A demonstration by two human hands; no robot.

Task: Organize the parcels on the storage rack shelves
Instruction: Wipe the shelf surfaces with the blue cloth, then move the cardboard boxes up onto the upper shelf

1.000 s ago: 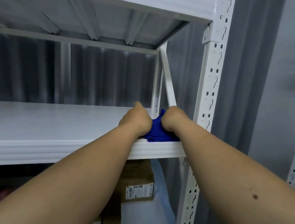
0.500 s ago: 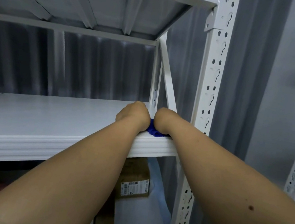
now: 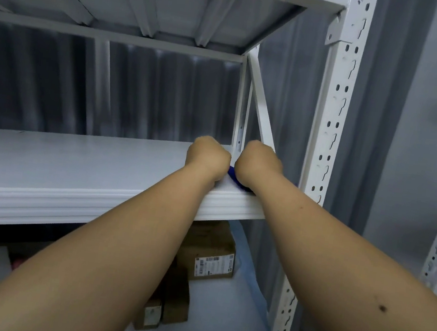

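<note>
Our left hand [image 3: 207, 158] and right hand [image 3: 258, 164], fists together, clamp the soft blue fabric parcel [image 3: 234, 177] between them; we should press it flat onto the white metal shelf [image 3: 72, 161] underneath

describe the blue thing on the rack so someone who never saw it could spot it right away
Start at the white shelf at chest height and follow its front edge right, toward the perforated upright post. There, the blue item shows between the left hand and right hand, the only vivid colour among white metal.

White shelf [image 3: 71, 167], blue item [image 3: 234, 177], brown boxes [image 3: 211, 251], grey wall [image 3: 41, 78].
</note>
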